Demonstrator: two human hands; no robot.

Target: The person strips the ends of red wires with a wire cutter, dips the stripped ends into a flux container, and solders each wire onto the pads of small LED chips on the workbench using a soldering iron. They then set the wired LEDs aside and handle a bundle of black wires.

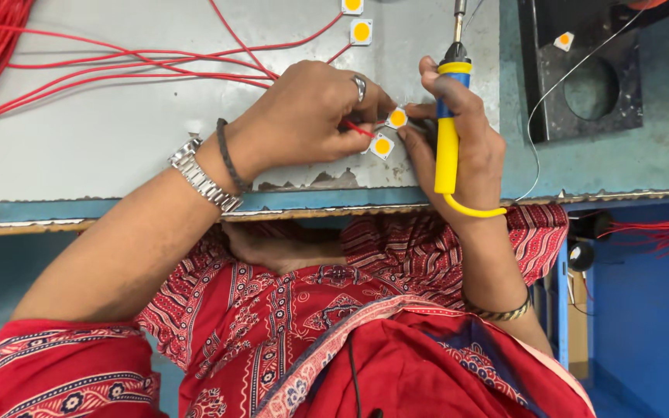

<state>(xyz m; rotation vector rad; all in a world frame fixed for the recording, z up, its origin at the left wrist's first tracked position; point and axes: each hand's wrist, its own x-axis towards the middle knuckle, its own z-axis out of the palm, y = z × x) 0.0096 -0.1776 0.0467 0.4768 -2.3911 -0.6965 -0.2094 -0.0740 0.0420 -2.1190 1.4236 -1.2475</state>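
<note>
On teal bench (621, 166), grey metal sheet (102, 131)

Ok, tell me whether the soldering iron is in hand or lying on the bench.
In hand: the right hand grips the yellow-and-blue soldering iron off the grey bench sheet.

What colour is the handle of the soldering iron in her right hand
Yellow with a blue band, on the soldering iron in the right hand, head view.

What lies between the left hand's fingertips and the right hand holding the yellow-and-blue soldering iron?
In the head view, two small white square chips with round yellow centres lie between left hand and right hand.
</note>
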